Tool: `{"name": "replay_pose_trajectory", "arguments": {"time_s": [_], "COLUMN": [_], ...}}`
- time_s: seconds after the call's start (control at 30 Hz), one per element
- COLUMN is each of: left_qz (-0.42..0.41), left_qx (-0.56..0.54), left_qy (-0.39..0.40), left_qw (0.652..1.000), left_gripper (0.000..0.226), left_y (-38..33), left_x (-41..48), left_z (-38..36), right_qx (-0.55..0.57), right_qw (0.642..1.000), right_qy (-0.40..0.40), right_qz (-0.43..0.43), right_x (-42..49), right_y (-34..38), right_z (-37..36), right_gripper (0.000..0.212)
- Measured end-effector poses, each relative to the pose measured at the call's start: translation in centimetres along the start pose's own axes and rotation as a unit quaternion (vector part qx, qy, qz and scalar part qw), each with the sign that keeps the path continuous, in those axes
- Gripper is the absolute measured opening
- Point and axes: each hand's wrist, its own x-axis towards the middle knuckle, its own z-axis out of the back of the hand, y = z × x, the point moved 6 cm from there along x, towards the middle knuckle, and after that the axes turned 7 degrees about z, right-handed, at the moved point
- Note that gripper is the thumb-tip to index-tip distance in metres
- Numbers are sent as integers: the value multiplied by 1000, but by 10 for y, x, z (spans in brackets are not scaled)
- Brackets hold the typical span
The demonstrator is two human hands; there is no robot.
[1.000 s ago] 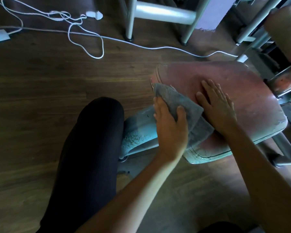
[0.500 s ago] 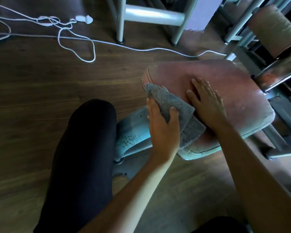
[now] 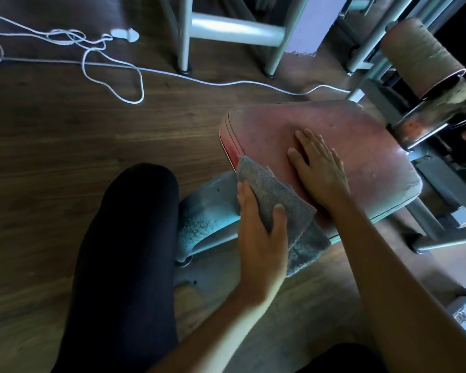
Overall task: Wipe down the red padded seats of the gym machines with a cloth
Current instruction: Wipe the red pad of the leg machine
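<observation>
At the bottom of the frame your leg (image 3: 129, 251), in black, is bent on the wooden floor (image 3: 51, 135) left of centre, and both forearms reach up from the lower edge. Just above, your left hand (image 3: 258, 232) grips the grey cloth (image 3: 283, 211). The thumb lies across its top and the fingers run up its left side, so the folded cloth sits pinched in the fork between thumb and forefinger. The cloth is draped over the lower left edge of the red seat (image 3: 366, 146), with one corner pointing to the upper left and the other end hanging off the edge below your thumb. Under that edge, left of your hand, is the pale blue metal base (image 3: 207, 219) of the machine. Just right of the cloth, apart from it, your right hand (image 3: 320, 170) lies palm down on the seat top, fingers straight and close together, holding nothing. The seat fills the centre right. Beyond it, at the upper right, is a brown padded roller (image 3: 420, 55). A white cable (image 3: 113, 71) loops across the upper left floor, and grey frame legs (image 3: 183, 36) stand at top centre.
</observation>
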Motion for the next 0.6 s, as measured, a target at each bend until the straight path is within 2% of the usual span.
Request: {"name": "replay_pose_trajectory", "arguments": {"time_s": [0.17, 0.23, 0.4, 0.53, 0.6], "left_qz": [18, 15, 4, 13, 25], "left_qx": [26, 24, -9, 32, 20], "left_qy": [-45, -49, -1, -52, -58], "left_qw": [998, 998, 1000, 998, 998], "left_gripper": [71, 69, 73, 77, 75], "left_y": [-8, -7, 4, -9, -14], "left_x": [57, 45, -14, 57, 71], "left_z": [3, 2, -6, 3, 7], "right_qx": [8, 10, 5, 10, 12], "right_qw": [1000, 1000, 1000, 1000, 1000], "right_qy": [-1, -2, -1, -2, 0], "right_qz": [3, 2, -1, -3, -4], "right_x": [-1, -1, 0, 1, 0], "right_y": [-1, 0, -1, -2, -1], "right_z": [0, 1, 1, -1, 0], "right_gripper": [55, 55, 55, 55, 55]}}
